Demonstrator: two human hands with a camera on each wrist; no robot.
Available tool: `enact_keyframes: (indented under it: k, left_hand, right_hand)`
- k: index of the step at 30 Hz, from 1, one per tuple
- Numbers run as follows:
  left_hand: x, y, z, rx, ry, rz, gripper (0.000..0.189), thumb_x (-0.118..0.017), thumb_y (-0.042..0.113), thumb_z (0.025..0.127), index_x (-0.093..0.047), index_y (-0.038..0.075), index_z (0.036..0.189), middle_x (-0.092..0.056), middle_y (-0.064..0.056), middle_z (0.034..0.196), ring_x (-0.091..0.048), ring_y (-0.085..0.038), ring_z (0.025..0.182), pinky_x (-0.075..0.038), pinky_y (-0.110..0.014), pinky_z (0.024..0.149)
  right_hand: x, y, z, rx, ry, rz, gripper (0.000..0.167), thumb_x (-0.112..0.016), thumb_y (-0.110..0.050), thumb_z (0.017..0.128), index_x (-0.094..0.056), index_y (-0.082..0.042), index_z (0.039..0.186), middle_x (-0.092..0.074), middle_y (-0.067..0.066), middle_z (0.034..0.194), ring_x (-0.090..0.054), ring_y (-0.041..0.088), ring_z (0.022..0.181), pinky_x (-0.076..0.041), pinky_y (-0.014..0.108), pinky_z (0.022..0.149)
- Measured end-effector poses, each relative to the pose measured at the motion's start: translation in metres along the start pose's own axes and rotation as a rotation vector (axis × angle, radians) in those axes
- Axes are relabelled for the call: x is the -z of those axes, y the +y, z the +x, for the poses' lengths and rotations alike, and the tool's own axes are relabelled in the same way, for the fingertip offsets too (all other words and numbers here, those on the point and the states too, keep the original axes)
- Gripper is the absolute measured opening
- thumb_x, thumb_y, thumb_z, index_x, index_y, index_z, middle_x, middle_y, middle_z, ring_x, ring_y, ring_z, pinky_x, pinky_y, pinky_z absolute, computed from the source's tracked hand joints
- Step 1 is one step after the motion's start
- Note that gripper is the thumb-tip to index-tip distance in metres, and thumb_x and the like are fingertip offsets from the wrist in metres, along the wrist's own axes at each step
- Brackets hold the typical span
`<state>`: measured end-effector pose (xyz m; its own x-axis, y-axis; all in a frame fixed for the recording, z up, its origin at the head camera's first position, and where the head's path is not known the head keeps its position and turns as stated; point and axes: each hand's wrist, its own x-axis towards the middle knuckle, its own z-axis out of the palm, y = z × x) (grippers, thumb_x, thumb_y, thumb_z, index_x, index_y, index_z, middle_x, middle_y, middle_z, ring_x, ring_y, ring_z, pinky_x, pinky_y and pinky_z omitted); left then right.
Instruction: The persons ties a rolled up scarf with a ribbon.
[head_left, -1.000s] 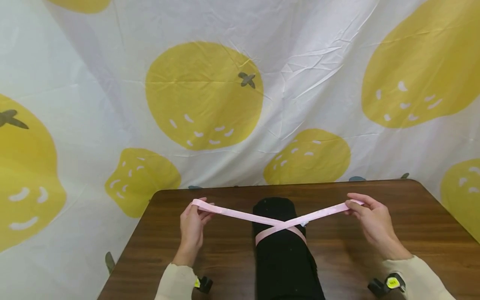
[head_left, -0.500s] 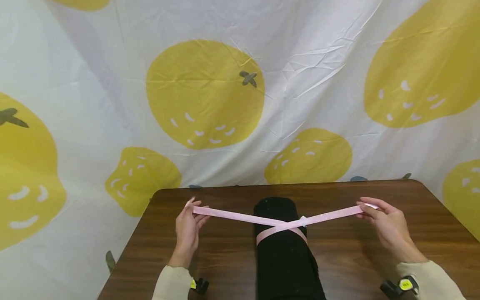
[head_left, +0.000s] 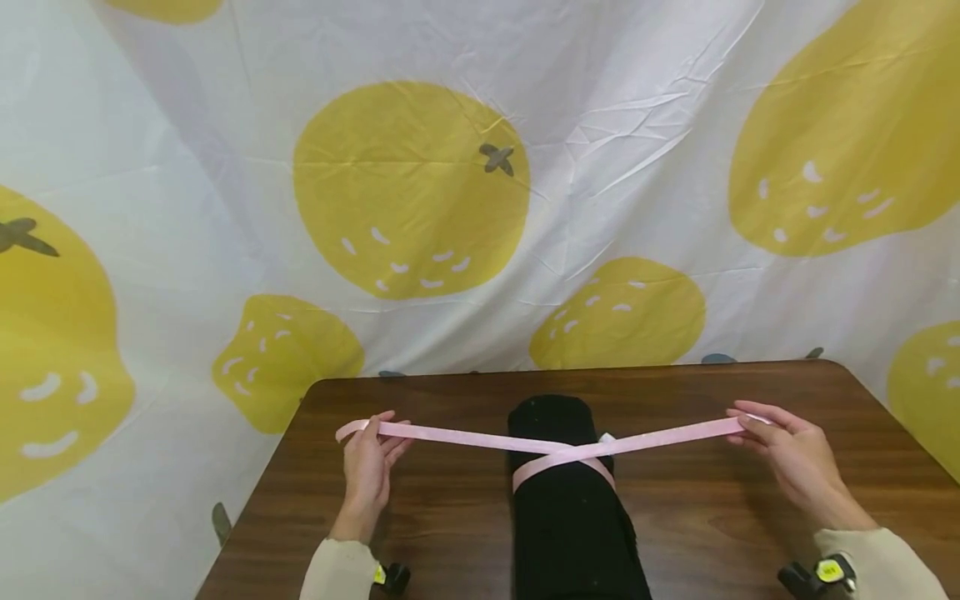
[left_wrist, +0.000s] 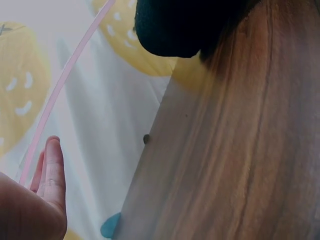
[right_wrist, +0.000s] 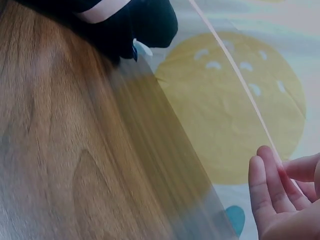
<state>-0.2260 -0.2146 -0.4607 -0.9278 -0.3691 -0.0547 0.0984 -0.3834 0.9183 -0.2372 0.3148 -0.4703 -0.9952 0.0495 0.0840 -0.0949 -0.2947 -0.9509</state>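
Observation:
A pink ribbon (head_left: 675, 435) loops around a black rolled bundle (head_left: 573, 533) and crosses over itself on top. Its two ends stretch out to either side above the table. My left hand (head_left: 366, 475) pinches one end, and a short tail sticks out past the thumb. The other end is pinched between thumb and fingers of my right hand (head_left: 806, 458). In the right wrist view the ribbon (right_wrist: 240, 80) runs taut up from the fingertips. The left wrist view has the ribbon (left_wrist: 65, 75) rising from my left hand (left_wrist: 35, 210), its thumb out of sight.
The bundle lies lengthwise on a dark wooden table (head_left: 450, 517). A small white piece (head_left: 606, 438) pokes out at the bundle's right side. Behind the table's far edge hangs a white curtain (head_left: 600, 192) with yellow fruit prints.
Both hands have moved apart and slightly down, drawing the ribbon ends outward. The left end's loop over the fingers has turned into a tail beyond the thumb. The bundle stays in place.

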Motion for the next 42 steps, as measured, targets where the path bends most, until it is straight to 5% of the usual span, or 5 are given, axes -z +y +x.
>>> enact_keyframes:
  k: [14,24,33,37,42]
  left_hand:
    - [0.026,-0.003,0.004,0.049,0.027,0.071,0.037,-0.034,0.018,0.108,-0.051,-0.012,0.123,-0.073,-0.014,0.095,-0.073,-0.014,0.079,-0.058,-0.035,0.082]
    - [0.045,-0.016,0.011,0.21,-0.034,0.225,0.038,-0.037,0.012,0.106,-0.047,-0.019,0.127,-0.072,-0.019,0.099,-0.071,-0.015,0.077,-0.059,-0.035,0.078]
    - [0.056,-0.027,0.02,0.311,-0.099,0.306,0.036,-0.045,0.011,0.102,-0.052,-0.019,0.12,-0.073,-0.013,0.093,-0.072,-0.014,0.077,-0.06,-0.031,0.075]
    - [0.059,-0.027,0.021,0.324,-0.1,0.32,0.033,-0.046,0.01,0.102,-0.054,-0.018,0.118,-0.073,-0.011,0.091,-0.072,-0.014,0.077,-0.06,-0.032,0.075]
    - [0.061,-0.027,0.018,0.31,-0.116,0.34,0.033,-0.047,0.01,0.103,-0.053,-0.018,0.119,-0.073,-0.012,0.094,-0.072,-0.014,0.081,-0.059,-0.031,0.078]
  right_hand:
    - [0.02,0.013,0.003,-0.094,-0.09,-0.131,0.026,-0.058,-0.007,0.099,-0.076,-0.026,0.099,-0.073,-0.01,0.098,-0.072,0.012,0.082,-0.059,0.027,0.074]
    - [0.032,0.027,0.005,-0.217,-0.129,-0.216,0.032,-0.054,-0.006,0.101,-0.073,-0.031,0.095,-0.073,-0.004,0.093,-0.073,0.015,0.083,-0.059,0.029,0.074]
    - [0.041,0.036,0.008,-0.247,-0.184,-0.337,0.029,-0.053,-0.006,0.101,-0.06,0.01,0.124,-0.069,-0.003,0.101,-0.071,0.014,0.089,-0.058,0.03,0.081]
    - [0.049,0.037,0.007,-0.231,-0.299,-0.304,0.034,-0.049,-0.003,0.102,-0.051,0.019,0.128,-0.068,-0.004,0.108,-0.071,0.014,0.096,-0.057,0.03,0.085]
    - [0.059,0.038,0.007,-0.171,-0.482,-0.163,0.029,-0.041,-0.002,0.105,-0.06,0.004,0.127,-0.071,0.002,0.114,-0.069,0.015,0.105,-0.055,0.027,0.09]
